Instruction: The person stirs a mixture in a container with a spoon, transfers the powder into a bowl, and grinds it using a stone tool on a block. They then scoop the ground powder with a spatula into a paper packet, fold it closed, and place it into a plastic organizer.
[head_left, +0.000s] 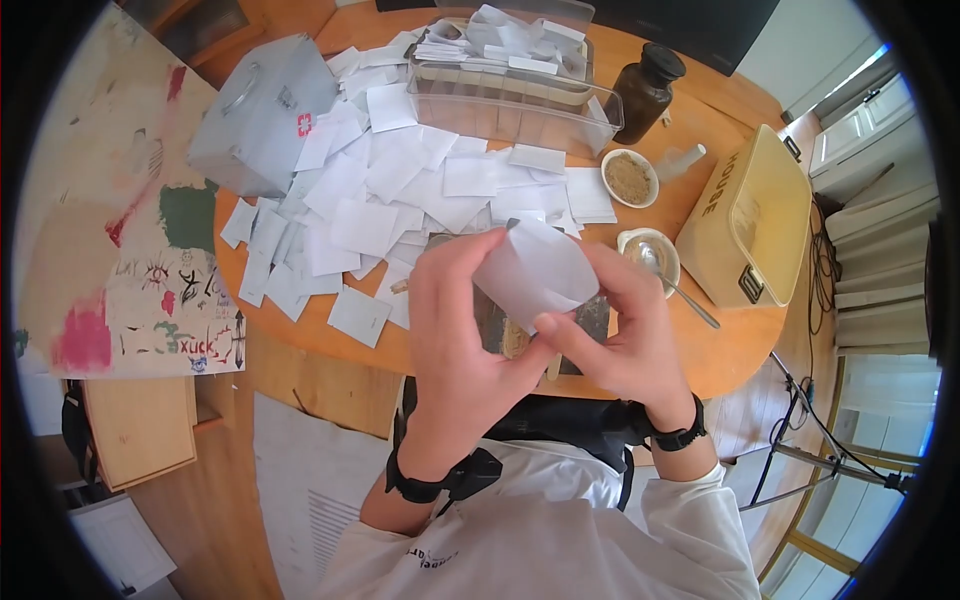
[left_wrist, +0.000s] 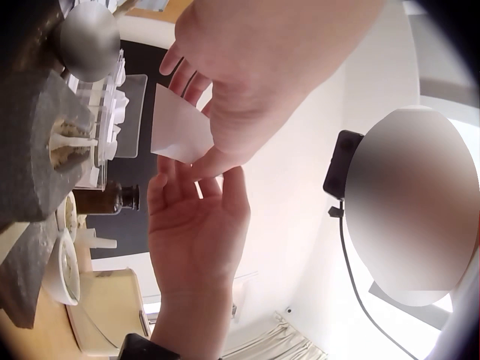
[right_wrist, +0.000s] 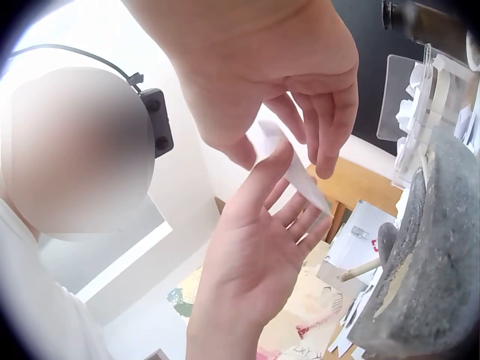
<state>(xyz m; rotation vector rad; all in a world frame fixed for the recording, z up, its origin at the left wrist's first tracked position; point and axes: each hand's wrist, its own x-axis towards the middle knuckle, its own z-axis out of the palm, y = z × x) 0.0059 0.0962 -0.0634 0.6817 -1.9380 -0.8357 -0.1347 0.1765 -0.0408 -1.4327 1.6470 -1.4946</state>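
Observation:
Both hands hold a small white sheet of paper [head_left: 540,265] up over the table edge, and it bends into a curve. My left hand [head_left: 450,320] pinches its left side, with the thumb along the lower edge. The right hand [head_left: 630,325] grips the right side, its thumb tip on the lower corner. In the left wrist view the paper [left_wrist: 178,129] hangs between the left hand [left_wrist: 247,97] and the right hand [left_wrist: 196,232]. The left thumb presses the folded paper [right_wrist: 304,180] in the right wrist view. Below the hands lies a dark grey stone piece [right_wrist: 427,255], partly hidden.
Many white paper packets [head_left: 400,190] cover the table's left and middle. Behind stand a clear plastic box [head_left: 510,105] and a brown bottle [head_left: 645,95]. To the right are a bowl of brown powder [head_left: 630,178], a bowl with a spoon [head_left: 650,255] and a yellow bin [head_left: 750,220]. A grey metal case [head_left: 265,115] stands left.

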